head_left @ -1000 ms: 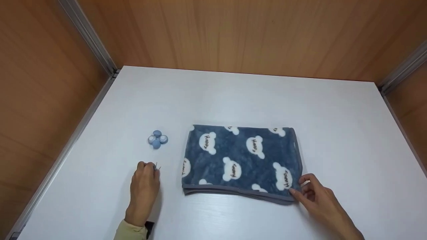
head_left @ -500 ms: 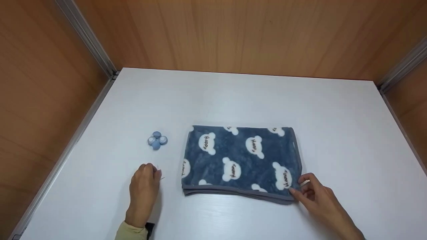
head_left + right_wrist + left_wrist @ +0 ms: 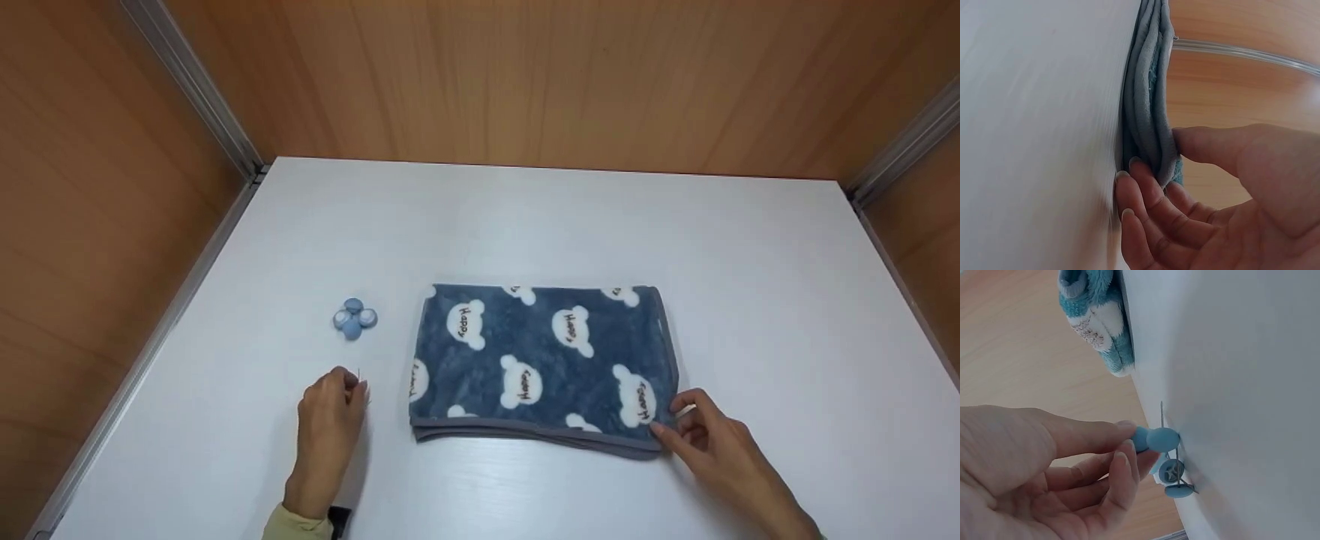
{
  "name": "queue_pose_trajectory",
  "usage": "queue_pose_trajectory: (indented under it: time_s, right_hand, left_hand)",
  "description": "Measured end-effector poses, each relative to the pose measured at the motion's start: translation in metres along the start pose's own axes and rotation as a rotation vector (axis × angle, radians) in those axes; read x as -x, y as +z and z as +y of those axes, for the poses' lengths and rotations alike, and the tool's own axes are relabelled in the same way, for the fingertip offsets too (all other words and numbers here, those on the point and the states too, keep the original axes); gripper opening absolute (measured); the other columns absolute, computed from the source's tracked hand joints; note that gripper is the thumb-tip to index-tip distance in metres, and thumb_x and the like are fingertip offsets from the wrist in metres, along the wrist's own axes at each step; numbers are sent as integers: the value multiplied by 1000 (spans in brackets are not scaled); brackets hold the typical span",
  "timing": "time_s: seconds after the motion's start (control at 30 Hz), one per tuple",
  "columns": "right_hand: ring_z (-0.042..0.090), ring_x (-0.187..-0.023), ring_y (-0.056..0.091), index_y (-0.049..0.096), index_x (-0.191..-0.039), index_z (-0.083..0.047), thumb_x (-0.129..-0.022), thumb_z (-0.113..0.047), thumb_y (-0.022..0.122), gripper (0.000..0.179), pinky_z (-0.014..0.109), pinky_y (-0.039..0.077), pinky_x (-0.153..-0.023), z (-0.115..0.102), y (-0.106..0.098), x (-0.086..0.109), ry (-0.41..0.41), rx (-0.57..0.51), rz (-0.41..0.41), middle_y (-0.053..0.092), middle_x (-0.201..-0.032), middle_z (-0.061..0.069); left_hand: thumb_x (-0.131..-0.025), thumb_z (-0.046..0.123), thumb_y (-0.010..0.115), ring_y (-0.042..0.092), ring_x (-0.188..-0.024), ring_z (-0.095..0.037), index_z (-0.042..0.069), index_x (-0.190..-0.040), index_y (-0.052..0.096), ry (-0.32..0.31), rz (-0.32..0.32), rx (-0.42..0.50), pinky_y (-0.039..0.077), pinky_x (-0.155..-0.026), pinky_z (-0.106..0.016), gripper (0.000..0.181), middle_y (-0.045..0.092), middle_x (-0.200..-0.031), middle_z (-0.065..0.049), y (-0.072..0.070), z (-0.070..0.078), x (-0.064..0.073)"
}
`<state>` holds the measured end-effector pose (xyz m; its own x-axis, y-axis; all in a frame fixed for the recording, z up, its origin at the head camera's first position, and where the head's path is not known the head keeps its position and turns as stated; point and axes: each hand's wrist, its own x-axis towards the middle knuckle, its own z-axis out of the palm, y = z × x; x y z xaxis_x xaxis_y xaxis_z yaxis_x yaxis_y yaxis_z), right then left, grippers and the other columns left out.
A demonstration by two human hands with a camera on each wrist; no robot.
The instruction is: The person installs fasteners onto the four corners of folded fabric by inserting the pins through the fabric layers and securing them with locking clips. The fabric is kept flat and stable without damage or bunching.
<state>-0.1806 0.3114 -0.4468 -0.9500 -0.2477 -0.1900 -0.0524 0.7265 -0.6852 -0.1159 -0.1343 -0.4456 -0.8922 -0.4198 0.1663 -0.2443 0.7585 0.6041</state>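
Note:
My left hand (image 3: 330,420) is low over the table, left of the blanket. Between thumb and fingers it pinches blue round-headed pins (image 3: 1140,439), whose thin metal shafts stick out past the fingertips. Several more blue pins (image 3: 352,330) lie in a small cluster just beyond that hand, some with pale undersides showing. A folded blue fleece blanket (image 3: 547,390) with white bear heads and grey edging lies flat in the middle. My right hand (image 3: 720,450) grips its near right corner, thumb on top and fingertips at the stacked edges (image 3: 1151,112).
The white table (image 3: 562,225) carries the blanket and pins. Wood-grain panels (image 3: 525,82) stand at its back and sides, with metal rails (image 3: 202,90) at the corners.
My left hand has turned slightly and shifted a little to the right, and the shafts of the held pins have swung in its fingers. My right hand and the blanket stay put.

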Motion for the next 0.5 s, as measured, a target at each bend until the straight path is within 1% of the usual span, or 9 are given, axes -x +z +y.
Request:
queue_pose_trajectory:
  time_s: [0.17, 0.27, 0.4, 0.5]
  right_hand:
    - [8, -67, 58, 55, -113, -9, -95, -22, 77, 31, 24, 50, -65, 0, 0, 0, -34, -6, 18, 62, -80, -2]
    - [8, -67, 59, 55, -112, -10, -95, -23, 77, 31, 24, 51, -65, 0, 0, 0, -36, -1, 24, 63, -80, -2]
    - [8, -69, 60, 56, -113, -9, -95, -24, 76, 31, 24, 51, -66, 0, -1, 1, -40, -9, 23, 63, -81, -2]
    - [7, -69, 60, 56, -112, -9, -95, -22, 77, 30, 24, 51, -66, 0, 0, 2, -56, -18, 31, 63, -80, -3]
  left_hand:
    - [-88, -9, 72, 67, -70, -31, -9, -84, 65, 27, 24, 2, 56, -59, -38, 9, 67, -77, -19, 2, 7, 3]
    - [-89, -8, 73, 65, -69, -29, -7, -84, 63, 56, 31, 2, 54, -58, -36, 11, 65, -76, -16, 4, 13, 6]
    - [-87, -9, 75, 64, -68, -27, -6, -86, 63, 122, 58, 15, 54, -59, -37, 13, 62, -76, -14, 8, 23, 11]
    - [-84, -11, 77, 64, -68, -27, -6, -88, 64, 172, 74, 33, 55, -60, -38, 14, 63, -78, -14, 12, 30, 14]
